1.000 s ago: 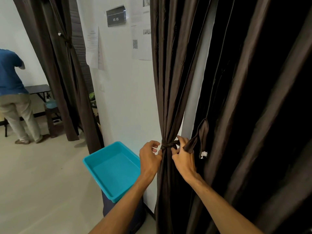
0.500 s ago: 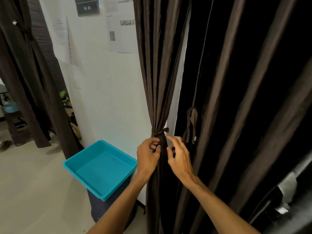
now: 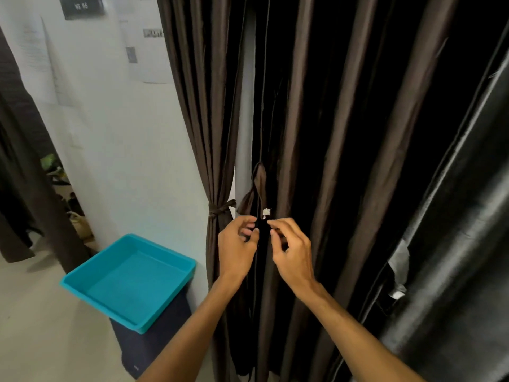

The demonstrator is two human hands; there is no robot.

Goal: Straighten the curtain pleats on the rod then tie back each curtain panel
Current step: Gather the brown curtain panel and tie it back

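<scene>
curtain panel [image 3: 209,133] hangs tied; left hand [image 3: 238,248] and right hand [image 3: 292,250] hover half-curled.

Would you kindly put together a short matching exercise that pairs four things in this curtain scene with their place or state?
Things:
1. Gathered brown curtain panel
2. Shallow turquoise plastic tray
3. Loose brown fabric tie-back loop
4. Left hand

Places or states:
A. Dangling free above the hands
B. Cinched by a knotted tie
C. Fingers curled, gripping nothing
D. Resting on a dark box by the white wall

Pairs: 1-B, 2-D, 3-A, 4-C
</scene>
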